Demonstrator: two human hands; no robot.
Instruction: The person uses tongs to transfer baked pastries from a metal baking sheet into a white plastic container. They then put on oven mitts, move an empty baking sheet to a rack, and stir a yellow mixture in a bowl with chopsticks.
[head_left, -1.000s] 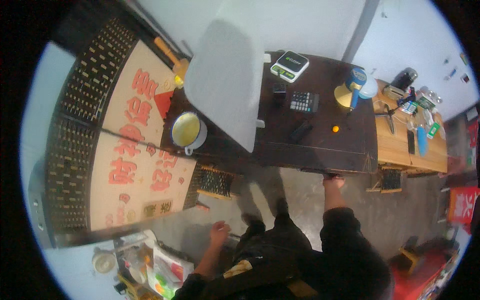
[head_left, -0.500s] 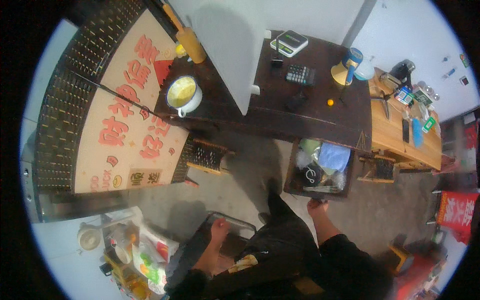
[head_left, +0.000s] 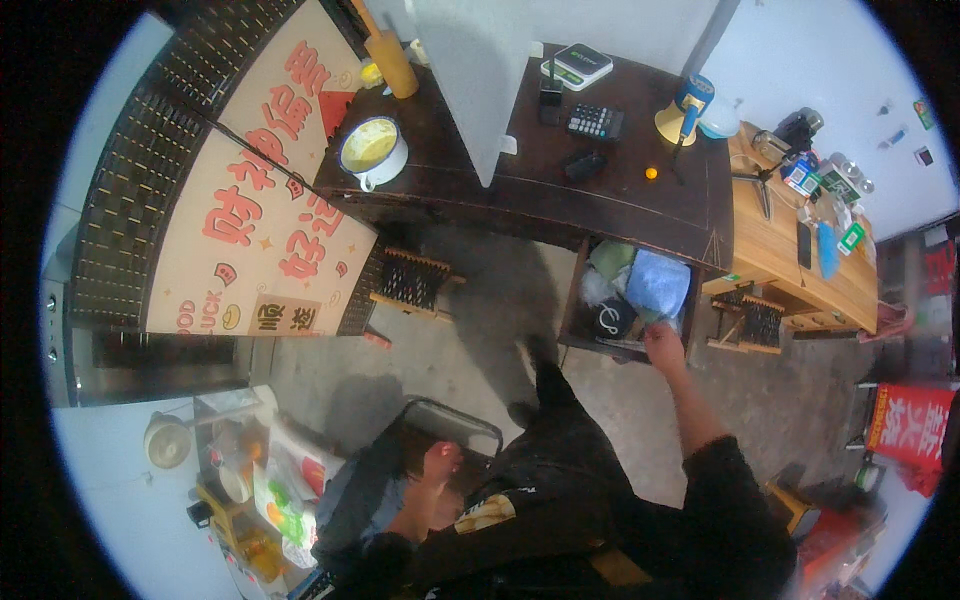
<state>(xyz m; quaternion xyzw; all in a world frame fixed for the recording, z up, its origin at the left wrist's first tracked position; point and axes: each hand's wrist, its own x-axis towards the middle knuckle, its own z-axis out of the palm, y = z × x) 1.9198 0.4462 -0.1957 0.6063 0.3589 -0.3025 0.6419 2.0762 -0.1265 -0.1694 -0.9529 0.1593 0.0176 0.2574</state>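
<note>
A dark wooden drawer (head_left: 573,300) stands pulled out from under the dark table. Inside lie a folded blue cloth (head_left: 657,284), a greenish cloth (head_left: 611,260), clear plastic bags and a black item with a white mark (head_left: 614,319). My right hand (head_left: 664,347) reaches over the drawer's front edge, fingers bent together among the things just below the blue cloth. What they pinch, if anything, is too small to make out. My left hand (head_left: 442,463) is curled into a loose fist beside my lap, near a metal-framed chair (head_left: 455,412), with nothing visible in it.
On the dark table (head_left: 640,225) are a white enamel pot (head_left: 390,170), a wooden rolling pin (head_left: 391,65), a scale (head_left: 577,66), a calculator (head_left: 595,122) and a megaphone (head_left: 686,112). A woven stool (head_left: 412,282) stands left of the drawer. Bags (head_left: 285,500) crowd the lower left.
My right hand has moved from the outer front of the drawer up and over its edge, into the contents. My left hand stays curled beside my lap. The whole view has shifted slightly.
</note>
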